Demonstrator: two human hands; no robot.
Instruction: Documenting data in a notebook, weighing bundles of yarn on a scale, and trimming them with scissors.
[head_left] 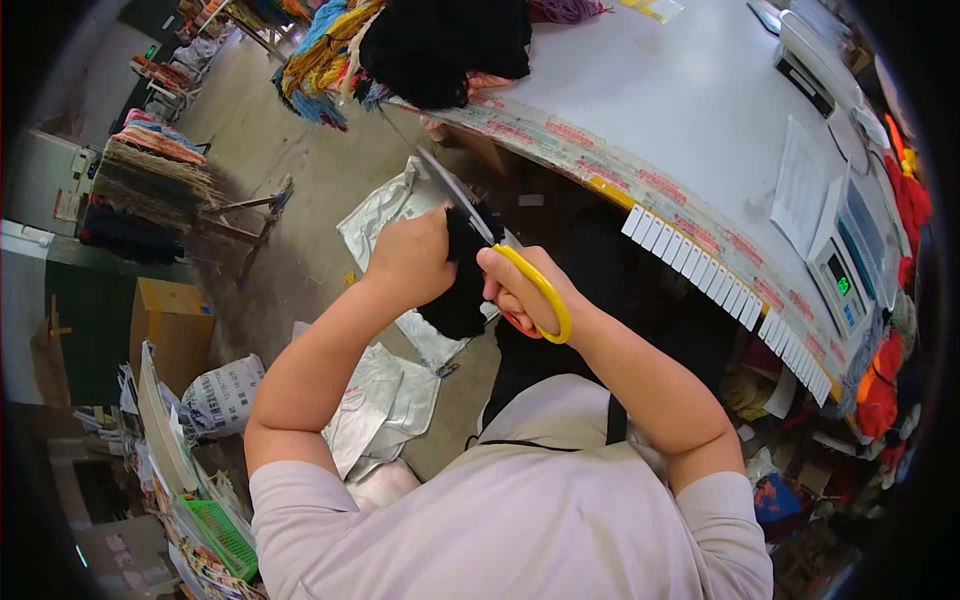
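My left hand (412,258) is closed in a fist around a black bundle of yarn (455,308), whose lower part hangs below the hand. Yellow-handled scissors (548,288) are in my right hand (528,298), with fingers through the handle loops. Their long metal blades point up and to the left, stand a little apart, and lie over the upper part of the bundle. Both hands are close together in front of my body, beside the table. The dark background partly hides where the bundle's edges end.
A white-topped table (640,90) with a taped edge fills the upper right. On it are a black yarn pile (445,45), coloured skeins (325,65) and a digital scale (845,270). White sacks (385,395) lie on the floor. A cardboard box (170,330) stands at the left.
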